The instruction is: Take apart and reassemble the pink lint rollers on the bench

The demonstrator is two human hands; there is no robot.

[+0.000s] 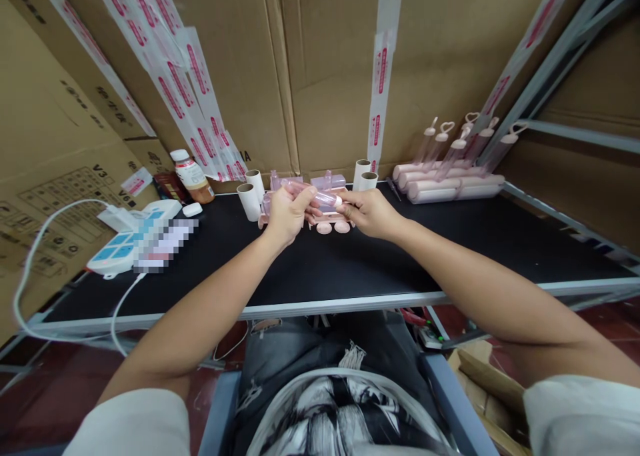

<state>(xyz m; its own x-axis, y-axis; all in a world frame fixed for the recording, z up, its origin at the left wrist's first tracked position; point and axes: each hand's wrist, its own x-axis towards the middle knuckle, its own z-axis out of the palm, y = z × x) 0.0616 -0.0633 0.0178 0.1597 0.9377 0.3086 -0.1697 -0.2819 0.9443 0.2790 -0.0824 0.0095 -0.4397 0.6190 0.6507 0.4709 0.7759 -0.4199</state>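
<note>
A clear pink tube (320, 196) with a pale end lies slantwise between my two hands. My left hand (287, 217) is closed around its body, the thumb on top. At the tube's right end, the fingers of my right hand (374, 213) pinch the pale tip; they partly hide it. Just behind and beneath is a pink tray (320, 219) with clear purple-pink bottles (329, 180) about it, partly covered by my hands. Two pink round discs (333, 227) show at the tray's front edge.
White open-ended cylinders (249, 201) stand at both sides of the tray. At the back right, several pink tubes with loop-shaped tops (457, 151) lean on stacked pink cylinders (455, 188). A power strip (113, 246), a labelled bottle (193, 177) and a small white case (192, 210) are left.
</note>
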